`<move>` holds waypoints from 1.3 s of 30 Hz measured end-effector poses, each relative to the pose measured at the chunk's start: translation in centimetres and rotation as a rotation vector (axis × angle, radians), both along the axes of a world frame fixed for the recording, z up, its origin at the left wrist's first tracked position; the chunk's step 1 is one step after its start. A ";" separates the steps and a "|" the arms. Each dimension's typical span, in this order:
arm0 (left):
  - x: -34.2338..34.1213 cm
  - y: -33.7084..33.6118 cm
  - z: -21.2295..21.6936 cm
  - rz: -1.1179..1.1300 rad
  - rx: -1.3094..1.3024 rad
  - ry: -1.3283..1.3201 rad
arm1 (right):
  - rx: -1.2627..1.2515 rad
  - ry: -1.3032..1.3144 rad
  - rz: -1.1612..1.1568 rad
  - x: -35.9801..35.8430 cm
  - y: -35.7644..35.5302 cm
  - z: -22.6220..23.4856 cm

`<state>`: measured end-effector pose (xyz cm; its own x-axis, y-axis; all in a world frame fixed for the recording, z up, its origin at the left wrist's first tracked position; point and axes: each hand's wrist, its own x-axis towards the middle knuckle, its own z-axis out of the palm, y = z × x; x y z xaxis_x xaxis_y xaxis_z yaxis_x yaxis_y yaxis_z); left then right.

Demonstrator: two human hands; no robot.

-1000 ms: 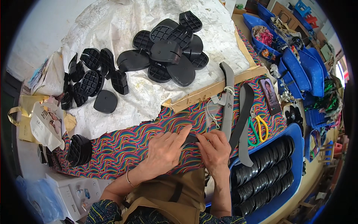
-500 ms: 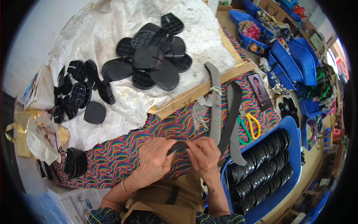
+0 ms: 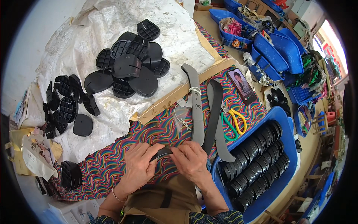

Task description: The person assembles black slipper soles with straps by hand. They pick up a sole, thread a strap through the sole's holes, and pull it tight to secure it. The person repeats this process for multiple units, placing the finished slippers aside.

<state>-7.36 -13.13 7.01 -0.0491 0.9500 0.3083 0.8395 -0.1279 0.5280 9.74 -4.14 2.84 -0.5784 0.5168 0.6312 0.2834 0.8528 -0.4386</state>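
— Where do we stand?
— Our left hand and right hand pinch one dark curved rubber strip together, near centre; the blue plastic tray at right looks nearly full, loose black soles wait far left.

Wooden counter covered by a crumpled white sheet and a multicoloured wavy cloth, with blue trays along the right edge.
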 end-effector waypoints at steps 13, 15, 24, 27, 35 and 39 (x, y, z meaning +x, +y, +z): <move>0.2 0.1 0.0 0.009 0.059 0.003 | -0.130 0.086 -0.043 -0.4 -1.6 -2.4; -0.2 -0.2 0.0 0.032 0.052 -0.010 | -0.233 0.121 0.021 -0.2 -2.0 -2.4; -1.8 -2.4 1.7 -0.079 0.047 -0.381 | -1.669 0.546 0.291 1.3 -4.6 -2.0; -1.6 -2.4 1.7 -0.185 0.046 -0.363 | -1.911 0.637 0.284 -0.1 -3.1 -1.3; -0.7 -1.4 -0.2 0.118 0.056 -0.803 | -1.653 1.020 -0.014 -2.5 -3.6 -1.6; 2.3 -0.9 -3.9 0.197 -0.052 -1.491 | -1.383 1.052 -0.068 -3.3 -4.2 -1.9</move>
